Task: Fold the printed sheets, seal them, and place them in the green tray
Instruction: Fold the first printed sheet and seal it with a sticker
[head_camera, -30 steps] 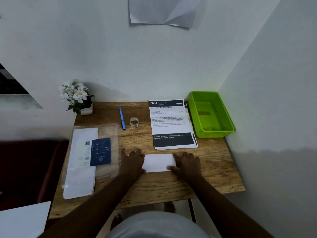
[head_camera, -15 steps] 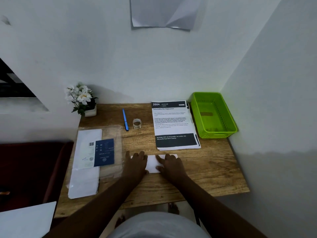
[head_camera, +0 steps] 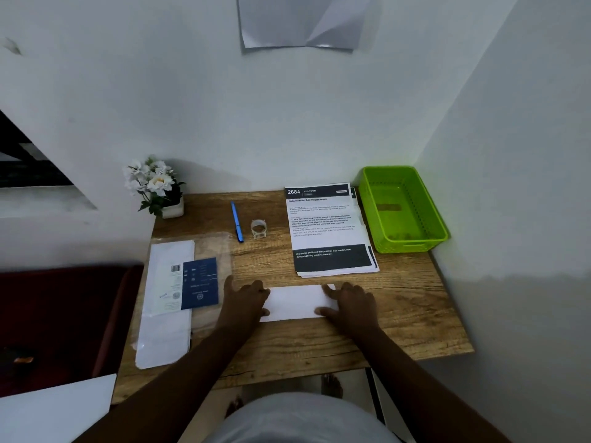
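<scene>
folded sheet (head_camera: 295, 302) pressed flat on worktop (head_camera: 415, 302) between left hand (head_camera: 244, 300) and right hand (head_camera: 350, 303), fingers extended, nothing gripped | green tray (head_camera: 438, 231) well beyond right fingers | risk: crease skewed if sheet is slid under uneven pressure

Dim, cool room light falls on the wooden desk (head_camera: 399, 314), the bright green plastic tray (head_camera: 438, 231) at its far right corner the most vivid spot. A soft shadow spreads right of the white flowers (head_camera: 150, 180). Wide-angle distortion bends walls and edges; fine print blurs.
</scene>
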